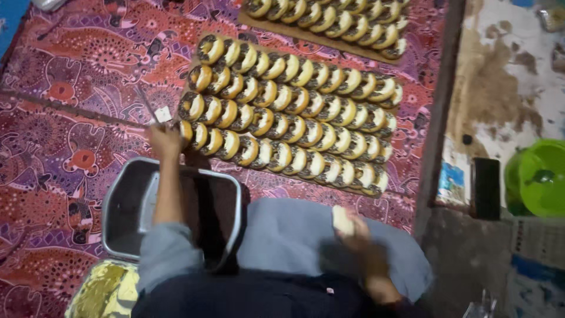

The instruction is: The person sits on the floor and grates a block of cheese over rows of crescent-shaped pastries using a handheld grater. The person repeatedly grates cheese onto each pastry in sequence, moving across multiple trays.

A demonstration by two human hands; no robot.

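Note:
My left hand reaches forward and grips a thin knife-like spreader whose blade points away to the upper left, right beside the near-left corner of a wooden board. The board carries several slanted rows of filled, chocolate-coated buns. My right hand rests over my grey-clad lap and holds one pale plain bun. A grey metal tray with dark filling smeared inside lies under my left forearm.
A second board of buns lies farther back. Everything sits on a red and purple patterned mat. A dark wooden post edges the mat on the right; beyond it stand a green plastic basin and a dark box on stained concrete.

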